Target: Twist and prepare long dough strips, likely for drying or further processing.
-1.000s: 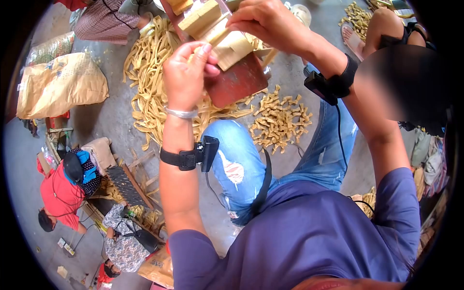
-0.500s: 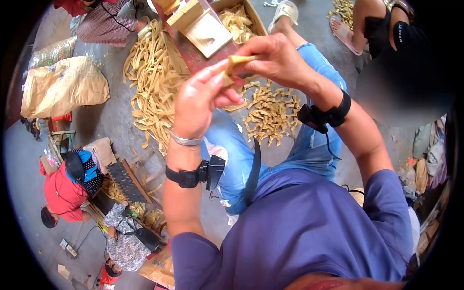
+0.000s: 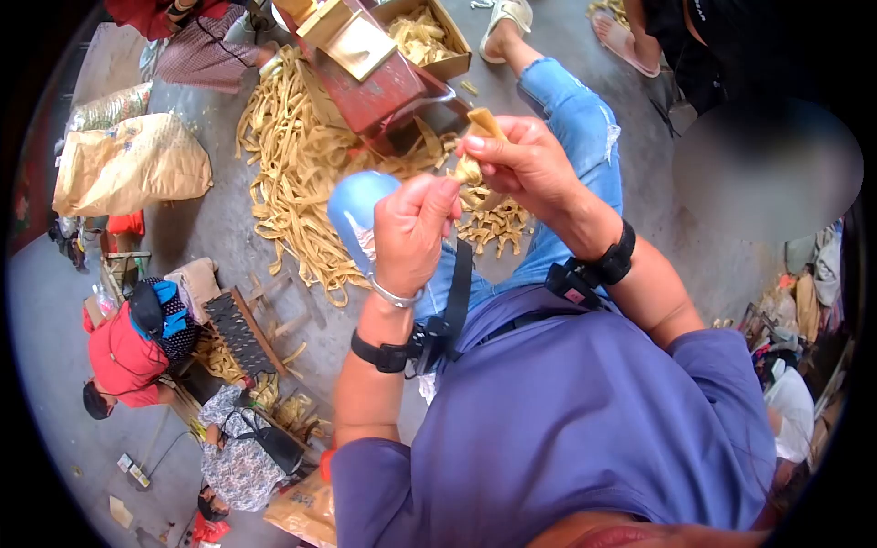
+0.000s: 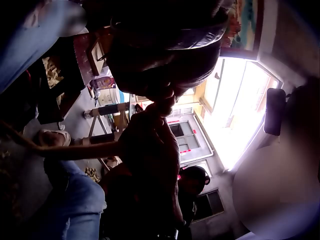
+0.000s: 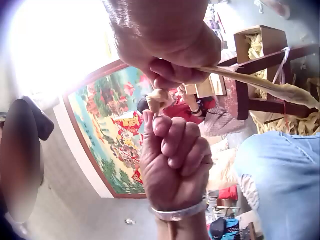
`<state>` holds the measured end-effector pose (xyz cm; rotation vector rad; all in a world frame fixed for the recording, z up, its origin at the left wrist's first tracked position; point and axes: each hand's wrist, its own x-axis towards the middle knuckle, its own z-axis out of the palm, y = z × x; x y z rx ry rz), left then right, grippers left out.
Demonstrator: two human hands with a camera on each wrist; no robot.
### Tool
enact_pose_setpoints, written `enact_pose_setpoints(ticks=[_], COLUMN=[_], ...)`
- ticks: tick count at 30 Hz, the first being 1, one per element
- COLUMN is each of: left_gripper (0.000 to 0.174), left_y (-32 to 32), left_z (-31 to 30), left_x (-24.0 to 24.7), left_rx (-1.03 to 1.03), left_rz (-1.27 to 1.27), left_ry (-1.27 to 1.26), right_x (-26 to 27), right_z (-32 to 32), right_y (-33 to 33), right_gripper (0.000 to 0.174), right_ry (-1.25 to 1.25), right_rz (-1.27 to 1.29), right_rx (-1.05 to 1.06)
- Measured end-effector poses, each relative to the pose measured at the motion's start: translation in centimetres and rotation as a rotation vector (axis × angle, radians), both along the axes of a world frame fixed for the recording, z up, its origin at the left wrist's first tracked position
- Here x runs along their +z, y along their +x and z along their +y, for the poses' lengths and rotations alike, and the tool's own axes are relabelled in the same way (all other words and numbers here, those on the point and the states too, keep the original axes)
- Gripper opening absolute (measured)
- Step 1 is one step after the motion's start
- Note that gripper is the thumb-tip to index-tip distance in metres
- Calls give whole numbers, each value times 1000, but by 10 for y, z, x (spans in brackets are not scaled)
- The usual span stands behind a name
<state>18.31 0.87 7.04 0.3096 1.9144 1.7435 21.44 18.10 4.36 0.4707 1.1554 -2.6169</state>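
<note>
A pliable tan strip (image 3: 468,171), bunched into a small knot-like lump, is stretched between the two hands above the lap. My left hand (image 3: 413,233) pinches the lump's near end between thumb and index finger, the other fingers curled in. The right hand (image 3: 532,166) grips the strip on the other side, fingertips close to the left ones. In the right wrist view, a long tail of the strip (image 5: 265,86) runs out from under the right hand (image 5: 165,37). The left wrist view is dark, but the same tail (image 4: 75,151) shows beside the right hand (image 4: 150,155).
A red bench (image 3: 370,91) holds a wooden block device (image 3: 352,38), with a box (image 3: 448,66) of strips beside it. Long loose strips (image 3: 283,173) lie heaped on the floor, and short knotted pieces (image 3: 498,224) lie between the legs. Other people sit nearby.
Both hands have come away from the wooden device on the bench, back toward the body, bringing the strip. It has become a bunched lump between the fingertips.
</note>
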Motion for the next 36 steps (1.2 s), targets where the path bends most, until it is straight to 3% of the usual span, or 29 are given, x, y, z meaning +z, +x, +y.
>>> enact_pose_setpoints(ticks=[3,8,11,15,16,20,23,25,26,28,29,30,34,36], left_gripper=[33,35,35,35,35,36,36,36,29,20,13,12,19,22], left_y=[15,19,23,25,23,21,30,32,31,28,24,21,23,20], left_z=[0,-1,1,-13,-16,-18,-20,-22,-24,-4,-4,-3,-11,-7], left_x=[-3,0,5,-6,-8,-12,-16,-21,-29,-17,-16,-16,-31,-52], left_rx=[97,58,59,104,121,104,98,90,55,149,59,-22,-45,-146], left_rz=[-373,-489,-565,-638,-659,-704,-746,-752,-565,-434,-336,-236,-404,-20], left_ry=[236,190,210,341,372,344,308,260,202,146,129,117,199,-13], right_x=[-2,-4,8,2,9,-7,5,5,-4,-9,-9,-9,-15,-33], right_z=[-6,-2,9,13,20,13,20,20,18,15,13,13,19,19], right_y=[10,20,20,24,26,32,36,38,40,41,38,37,38,41], right_gripper=[18,38,28,21,23,10,9,10,10,10,11,11,8,26], right_ry=[71,229,623,635,558,843,704,728,779,869,914,958,815,692], right_rz=[85,417,444,482,252,574,243,253,308,394,429,462,396,354], right_rx=[-91,85,179,162,359,256,354,339,322,310,309,309,322,261])
